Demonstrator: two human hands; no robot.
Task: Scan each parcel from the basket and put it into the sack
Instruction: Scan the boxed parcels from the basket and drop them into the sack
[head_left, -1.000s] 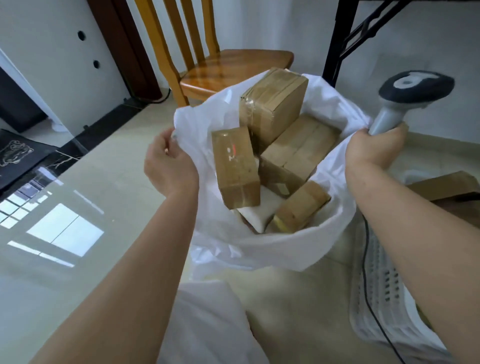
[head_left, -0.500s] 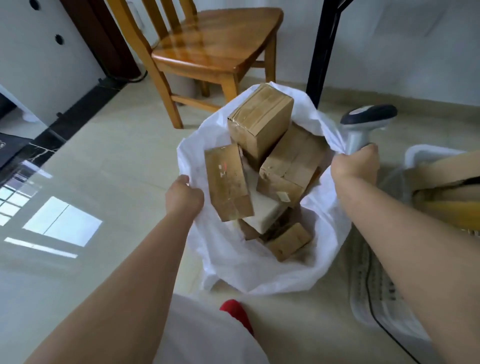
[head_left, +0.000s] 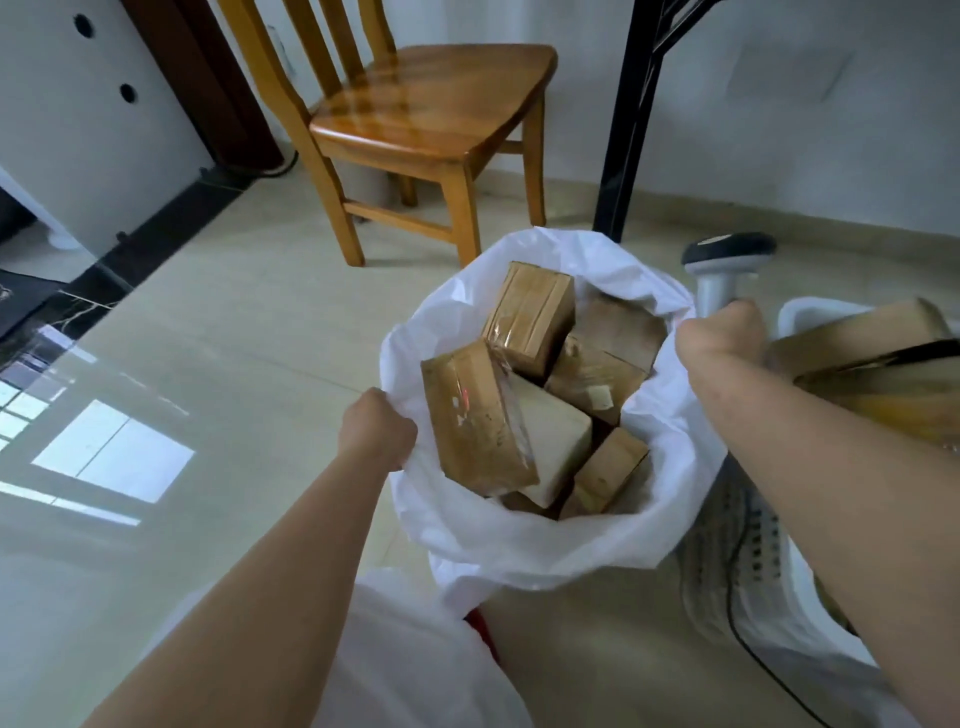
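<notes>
White plastic sack sits on the tiled floor, mouth wide open, centre frame. Left hand at the sack's 9 o'clock rim, fingers curled tight round a bunch of the plastic. Right hand at the 3 o'clock rim, fist closed round the grey handle of a barcode scanner; scanner head dark, standing up above the fist. The same hand appears to pinch the sack edge against the handle, can't tell for sure.

Inside the sack, several taped brown cardboard parcels piled loosely: one tilted flat parcel at 9 o'clock nearest the left hand, a red spot on its top face; one boxy parcel at 12 o'clock, leaning; another brown parcel at 2 o'clock with a small pale label; a small parcel at 5 o'clock; a white wrapped parcel wedged in the middle, touching the flat one.

White perforated basket just beside the sack at 4 o'clock, more cardboard boxes in it at 3 o'clock behind the right forearm. Black cable runs down across the basket side.

Wooden chair at 12 o'clock, well apart from the sack. Black metal frame leg at 1 o'clock, just behind the sack's far rim. White clothing at 6 o'clock, a bit of red beside it under the sack.
</notes>
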